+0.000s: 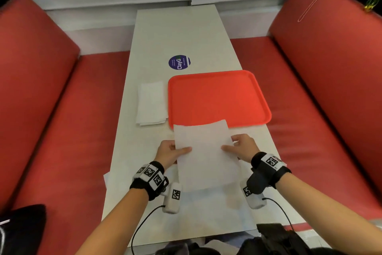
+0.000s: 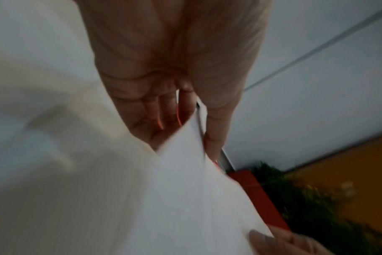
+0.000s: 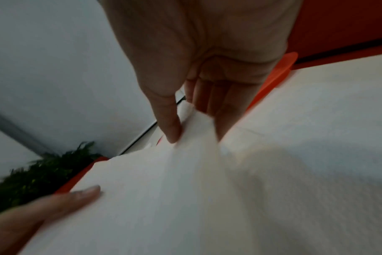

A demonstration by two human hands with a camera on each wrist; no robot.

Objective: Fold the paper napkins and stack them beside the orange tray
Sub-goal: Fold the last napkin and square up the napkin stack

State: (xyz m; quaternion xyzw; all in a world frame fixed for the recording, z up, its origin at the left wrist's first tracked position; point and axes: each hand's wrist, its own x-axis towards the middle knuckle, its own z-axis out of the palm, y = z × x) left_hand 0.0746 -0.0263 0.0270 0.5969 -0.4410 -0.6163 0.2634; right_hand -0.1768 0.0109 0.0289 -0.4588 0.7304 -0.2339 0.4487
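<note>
A folded stack (image 1: 152, 103) lies left of the orange tray (image 1: 217, 97). Left hand (image 1: 168, 154) and right hand (image 1: 244, 147) pinch an unfolded napkin (image 1: 206, 155) at lower centre, awaiting folding.

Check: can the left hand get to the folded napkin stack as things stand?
Probably, once freed: the left hand pinches the held napkin, and only bare table lies between it and the stack.

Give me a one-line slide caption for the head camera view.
Both hands, left hand and right hand, pinch an unfolded napkin above the table, beside the orange tray and folded stack.
</note>
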